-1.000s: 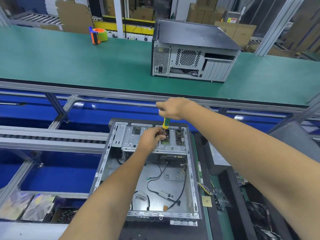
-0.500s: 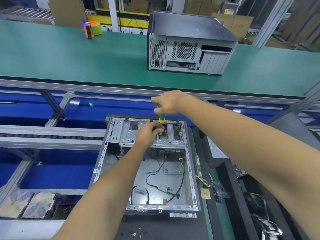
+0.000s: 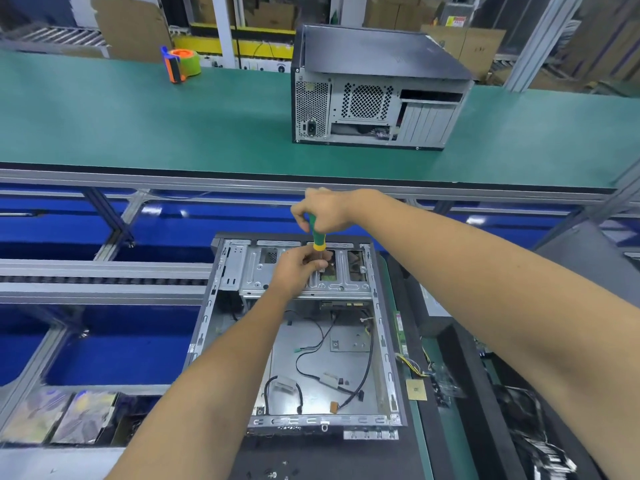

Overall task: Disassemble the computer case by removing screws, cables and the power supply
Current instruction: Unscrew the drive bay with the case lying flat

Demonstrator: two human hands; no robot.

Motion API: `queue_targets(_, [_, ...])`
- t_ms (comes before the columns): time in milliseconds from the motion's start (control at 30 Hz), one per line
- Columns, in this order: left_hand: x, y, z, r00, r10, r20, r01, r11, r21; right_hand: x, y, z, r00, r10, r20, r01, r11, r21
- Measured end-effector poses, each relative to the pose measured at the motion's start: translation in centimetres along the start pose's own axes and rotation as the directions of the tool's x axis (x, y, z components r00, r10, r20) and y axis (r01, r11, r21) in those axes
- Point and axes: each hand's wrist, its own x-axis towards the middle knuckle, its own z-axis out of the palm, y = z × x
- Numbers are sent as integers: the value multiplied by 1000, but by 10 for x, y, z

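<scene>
Green belt [image 3: 138, 133] runs across ahead, open case [image 3: 242, 341] lying just below you. Your right hand [image 3: 325, 209] wraps tight round the screwdriver [image 3: 317, 233], held upright over the drive cage [image 3: 304, 271] at the far edge. Left hand [image 3: 298, 268] pinches its shaft, fingers curled. Cables [image 3: 311, 355] sprawl across the case floor.

open grey computer case [image 3: 381, 341] lies flat, loose black cables [image 3: 367, 368] inside.
</scene>
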Motion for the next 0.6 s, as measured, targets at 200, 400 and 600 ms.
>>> queue_targets(200, [0, 1, 1, 999, -24, -37, 25, 999, 48, 0, -6, 3, 982, 109, -154, -158, 920, -358])
queue_targets(400, [0, 4, 4, 997, -54, -59, 56, 998, 35, 3, -5, -4, 982, 163, -99, -181, 959, -217])
queue_targets(600, [-1, 4, 2, 998, -41, -38, 39, 999, -28, -1, -3, -2, 999, 8, 33, -7, 1000, -22])
